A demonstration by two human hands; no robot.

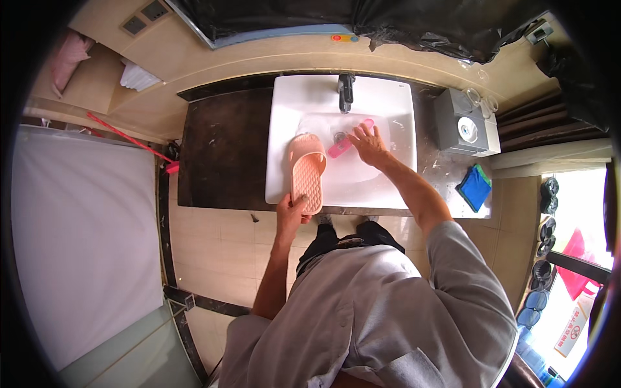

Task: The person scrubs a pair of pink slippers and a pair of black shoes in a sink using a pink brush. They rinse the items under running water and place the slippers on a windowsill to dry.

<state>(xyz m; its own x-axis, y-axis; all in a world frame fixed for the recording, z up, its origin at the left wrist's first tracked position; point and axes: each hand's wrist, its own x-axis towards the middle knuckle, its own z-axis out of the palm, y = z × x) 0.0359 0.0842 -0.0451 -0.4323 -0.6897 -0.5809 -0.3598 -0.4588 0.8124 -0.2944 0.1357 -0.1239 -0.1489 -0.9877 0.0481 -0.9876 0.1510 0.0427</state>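
A salmon-pink slipper [307, 179] with a quilted sole lies sole-side in view over the left part of the white washbasin [281, 111]. My left hand [291, 213] holds it by the heel end at the basin's front rim. In the basin lies a bright pink brush-like object [340, 147], its far end near a pink loop. My right hand [369, 145] is over its right side, fingers spread; whether they grip it cannot be told. Water appears to stand in the basin beneath the black faucet [345, 92].
On the dark counter [223, 145] at the right stand a grey box [461, 121] with a round white piece and a folded blue cloth [474, 188]. Clear cups stand behind the box. A red-handled tool [131, 138] leans at the left. Shoes line the right side.
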